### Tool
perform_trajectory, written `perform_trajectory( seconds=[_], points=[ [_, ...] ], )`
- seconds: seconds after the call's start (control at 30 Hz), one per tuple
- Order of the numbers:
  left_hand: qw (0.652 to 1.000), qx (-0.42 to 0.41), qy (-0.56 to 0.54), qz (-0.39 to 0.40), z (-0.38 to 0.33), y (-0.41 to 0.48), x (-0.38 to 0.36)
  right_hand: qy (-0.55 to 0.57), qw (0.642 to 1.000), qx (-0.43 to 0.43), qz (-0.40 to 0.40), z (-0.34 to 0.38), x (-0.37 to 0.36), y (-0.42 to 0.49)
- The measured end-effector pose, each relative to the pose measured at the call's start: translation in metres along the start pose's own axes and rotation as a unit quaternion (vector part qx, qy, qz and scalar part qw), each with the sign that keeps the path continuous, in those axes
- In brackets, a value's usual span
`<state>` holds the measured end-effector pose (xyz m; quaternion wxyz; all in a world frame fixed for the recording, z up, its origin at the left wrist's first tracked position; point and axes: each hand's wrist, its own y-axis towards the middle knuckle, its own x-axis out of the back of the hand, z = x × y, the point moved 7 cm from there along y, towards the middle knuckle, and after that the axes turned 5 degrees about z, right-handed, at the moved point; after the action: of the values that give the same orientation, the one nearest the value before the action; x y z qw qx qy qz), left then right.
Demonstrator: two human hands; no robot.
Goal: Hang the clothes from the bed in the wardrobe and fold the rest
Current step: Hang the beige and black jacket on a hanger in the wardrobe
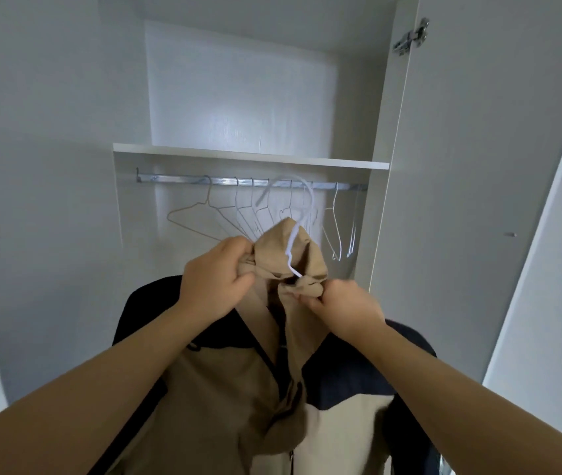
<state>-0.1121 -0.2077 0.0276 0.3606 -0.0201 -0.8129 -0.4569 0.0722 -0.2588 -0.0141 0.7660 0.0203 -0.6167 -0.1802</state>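
**Jacket on hanger, held up at the wardrobe rail**

1 jacket, beige with navy shoulders and sleeves, held up in front of the open wardrobe, below rail height. 1 white hanger is inside it, with the neck coming up out of the beige hood. The hook is blurred and overlaps the rail in view, so can't tell if it's hooked on.

2 hands, both on the hood fabric. Left hand has its fingers curled round a bunched fold at the hood's left edge. Right hand pinches a fold at the lower right, just beside the hanger neck. Both forearms are raised and converge toward the collar, bare to the frame edge.

Rail: 1, metal, under 1 white shelf. Empty wire hangers on it: at least 6. They overlap behind the hood, so no exact count. 1 door stands open on the right, with 1 hinge visible at the top.
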Motion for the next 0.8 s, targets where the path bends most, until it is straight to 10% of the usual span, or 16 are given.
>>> perform_trajectory(
  seconds=[0.33,0.47,0.67,0.8],
  points=[
    [0.984,-0.021,0.104,0.145,0.016,0.005,-0.015,0.186,0.980,-0.062,0.011,-0.013,-0.015,0.017],
    [0.987,0.052,0.139,0.069,0.019,-0.006,0.004,0.227,0.968,-0.106,-0.013,-0.035,-0.014,0.022],
    [0.988,0.058,-0.105,0.098,-0.028,-0.038,-0.040,0.252,0.959,-0.121,-0.039,-0.032,-0.025,0.023],
    [0.911,0.070,-0.326,0.241,-0.027,-0.039,-0.064,0.268,0.956,-0.103,-0.065,-0.043,-0.017,0.021]
  ],
)
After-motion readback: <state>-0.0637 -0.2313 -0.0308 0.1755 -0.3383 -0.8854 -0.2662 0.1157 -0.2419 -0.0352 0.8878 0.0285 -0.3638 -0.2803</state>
